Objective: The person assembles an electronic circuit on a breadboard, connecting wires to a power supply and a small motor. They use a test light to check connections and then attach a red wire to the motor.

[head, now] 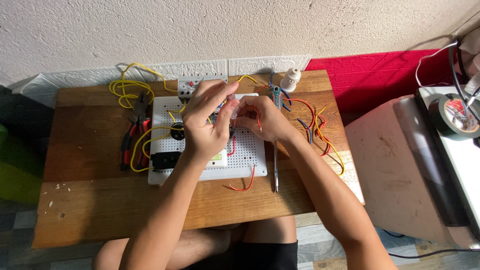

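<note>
A white perforated board [252, 155] lies on a low wooden table [90, 150]. Both hands meet above its upper middle. My left hand [205, 122] pinches a small part with a clear handle between thumb and fingers; what it is stays hidden. My right hand [262, 119] is closed on a red wire [258, 120] beside it, the fingertips almost touching the left hand. Yellow wires [145, 137] and red wires run over the board, past a black round part [176, 131] and a black switch block [165, 160].
Red-handled pliers [131, 142] lie left of the board; a long screwdriver [275, 165] lies along its right edge. A breaker [187, 87], a white lamp holder [290, 79] and loose coloured wires [320, 130] sit at the back. A tape roll [457, 115] rests on a unit at right.
</note>
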